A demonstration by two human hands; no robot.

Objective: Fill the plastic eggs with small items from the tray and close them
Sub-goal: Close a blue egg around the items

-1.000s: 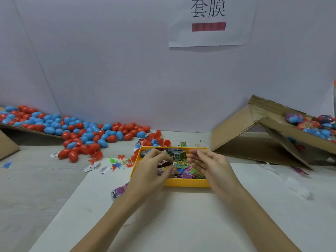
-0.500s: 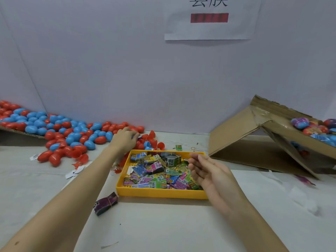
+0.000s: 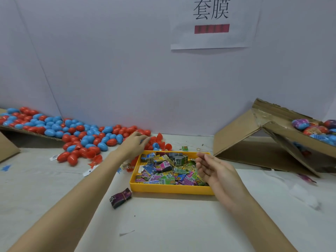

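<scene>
Head view: left hand (image 3: pixel 135 142), fingers curled, contents hidden, at egg pile (image 3: pixel 87 135) centre-left. Right hand (image 3: pixel 212 168), loosely curled, grip unclear, over yellow tray (image 3: pixel 171 190), lower centre.

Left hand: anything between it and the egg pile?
No. The left hand is already at the near edge of the egg pile, fingers among the red halves behind the yellow tray; nothing visible blocks it.
</scene>
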